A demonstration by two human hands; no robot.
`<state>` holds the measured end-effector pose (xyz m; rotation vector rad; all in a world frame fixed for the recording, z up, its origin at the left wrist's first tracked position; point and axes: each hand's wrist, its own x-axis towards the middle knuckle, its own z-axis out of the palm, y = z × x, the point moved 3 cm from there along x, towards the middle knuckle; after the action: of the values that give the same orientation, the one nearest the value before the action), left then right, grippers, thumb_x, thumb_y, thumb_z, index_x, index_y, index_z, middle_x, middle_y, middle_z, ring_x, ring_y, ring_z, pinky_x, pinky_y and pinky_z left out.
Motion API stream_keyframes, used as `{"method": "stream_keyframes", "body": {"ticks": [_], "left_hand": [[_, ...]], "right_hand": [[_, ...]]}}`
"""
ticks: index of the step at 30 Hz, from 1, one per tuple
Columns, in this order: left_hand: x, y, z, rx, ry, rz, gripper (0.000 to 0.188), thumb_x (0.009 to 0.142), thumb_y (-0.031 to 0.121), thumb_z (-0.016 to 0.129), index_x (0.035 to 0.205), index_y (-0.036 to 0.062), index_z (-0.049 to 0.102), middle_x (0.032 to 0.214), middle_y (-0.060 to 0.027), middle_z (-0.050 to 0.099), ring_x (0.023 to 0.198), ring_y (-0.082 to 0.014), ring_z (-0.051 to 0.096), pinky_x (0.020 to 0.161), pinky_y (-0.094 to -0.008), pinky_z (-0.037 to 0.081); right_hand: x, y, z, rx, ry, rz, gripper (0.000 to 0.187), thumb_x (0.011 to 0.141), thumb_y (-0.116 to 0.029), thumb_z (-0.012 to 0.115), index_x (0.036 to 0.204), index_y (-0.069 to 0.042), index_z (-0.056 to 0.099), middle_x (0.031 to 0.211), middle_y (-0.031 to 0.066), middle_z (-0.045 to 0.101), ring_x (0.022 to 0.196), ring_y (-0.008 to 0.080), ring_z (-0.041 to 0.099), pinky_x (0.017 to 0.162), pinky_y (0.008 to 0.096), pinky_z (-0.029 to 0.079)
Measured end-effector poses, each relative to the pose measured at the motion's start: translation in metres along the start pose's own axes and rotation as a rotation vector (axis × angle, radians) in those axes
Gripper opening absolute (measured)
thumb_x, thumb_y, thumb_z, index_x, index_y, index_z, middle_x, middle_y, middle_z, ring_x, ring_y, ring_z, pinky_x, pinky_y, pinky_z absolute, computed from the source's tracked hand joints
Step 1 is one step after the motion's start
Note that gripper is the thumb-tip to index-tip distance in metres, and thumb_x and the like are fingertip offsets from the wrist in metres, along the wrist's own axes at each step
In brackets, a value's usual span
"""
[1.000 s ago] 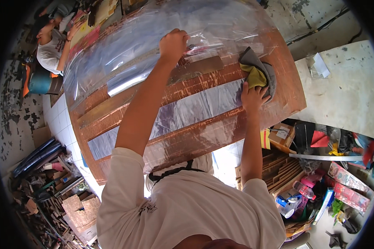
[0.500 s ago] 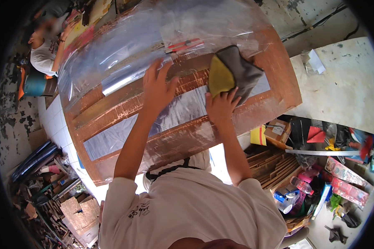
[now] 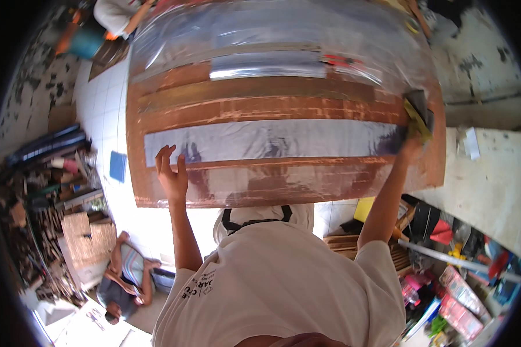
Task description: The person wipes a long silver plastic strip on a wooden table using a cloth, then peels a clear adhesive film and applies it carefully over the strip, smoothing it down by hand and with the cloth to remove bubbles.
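Note:
A long pale, shiny strip (image 3: 260, 140) lies across the brown worktable (image 3: 255, 179) in front of me. My left hand (image 3: 172, 178) is at the strip's left end, fingers apart and slightly bent, holding nothing. Near the table's right edge, my right hand (image 3: 412, 147) grips a grey and yellow cloth (image 3: 418, 113), bunched and smeared by motion, by the strip's right end. Whether the cloth presses on the surface I cannot tell.
Clear plastic sheeting (image 3: 260, 29) covers the table's far part, with a slim red tool (image 3: 344, 61) on it. A pale board (image 3: 486, 179) stands at the right. One person (image 3: 113, 16) is at the far left, another (image 3: 124, 283) sits lower left by scrap wood (image 3: 46, 225).
My right hand has carried the cloth rightward to the table's right side. My left hand has moved left and nearer to me. The view has turned, and the seated person now shows.

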<state>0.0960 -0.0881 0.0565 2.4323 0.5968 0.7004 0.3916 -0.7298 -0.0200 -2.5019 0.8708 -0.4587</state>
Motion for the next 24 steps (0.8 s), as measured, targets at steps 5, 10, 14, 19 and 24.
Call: {"method": "stream_keyframes", "body": {"ticks": [5,10,14,19,24], "left_hand": [[0.006,-0.067,-0.034,0.104,-0.046,0.002,0.033,0.084,-0.001,0.058,0.117,0.003,0.063,0.132,-0.0211,0.054,0.122,-0.0392,0.051,0.098,-0.0445,0.046],[0.025,-0.106,-0.065,0.167,-0.357,0.133,0.041,0.075,0.003,0.069,0.115,0.0071,0.066,0.135,-0.0123,0.054,0.125,-0.0307,0.05,0.103,-0.0435,0.042],[0.037,-0.112,-0.075,0.215,-0.453,0.27,0.041,0.068,0.008,0.078,0.109,0.0093,0.07,0.13,-0.0095,0.059,0.122,-0.028,0.053,0.101,-0.0431,0.044],[0.051,-0.122,-0.082,0.188,-0.499,0.422,0.032,0.066,0.011,0.079,0.097,0.0096,0.073,0.119,-0.0074,0.065,0.111,-0.0267,0.06,0.095,-0.0405,0.048],[0.06,-0.128,-0.078,0.145,-0.503,0.476,0.028,0.066,0.01,0.078,0.094,0.0101,0.074,0.114,-0.006,0.068,0.104,-0.0259,0.063,0.092,-0.04,0.05]], "right_hand": [[-0.075,-0.074,-0.099,0.874,0.442,-0.109,0.078,0.098,-0.058,0.037,0.116,0.016,0.053,0.113,0.0304,0.058,0.099,0.0365,0.061,0.085,0.0455,0.053],[-0.125,-0.182,-0.164,1.228,0.141,-0.264,0.069,0.099,-0.051,0.043,0.128,0.011,0.046,0.131,0.027,0.049,0.114,0.0364,0.056,0.099,0.0478,0.048],[-0.164,-0.234,-0.143,1.579,-0.483,-0.026,0.056,0.1,-0.044,0.045,0.132,0.001,0.048,0.138,0.0185,0.049,0.126,0.0346,0.048,0.108,0.0486,0.036],[-0.207,-0.298,-0.058,1.875,-1.453,0.073,0.048,0.102,-0.038,0.043,0.131,-0.001,0.049,0.136,0.0163,0.052,0.126,0.0323,0.048,0.109,0.0469,0.036],[-0.213,-0.349,0.009,1.58,-1.142,0.254,0.049,0.102,-0.04,0.043,0.129,0.0,0.051,0.132,0.0158,0.054,0.122,0.0308,0.051,0.107,0.0458,0.037]]}}
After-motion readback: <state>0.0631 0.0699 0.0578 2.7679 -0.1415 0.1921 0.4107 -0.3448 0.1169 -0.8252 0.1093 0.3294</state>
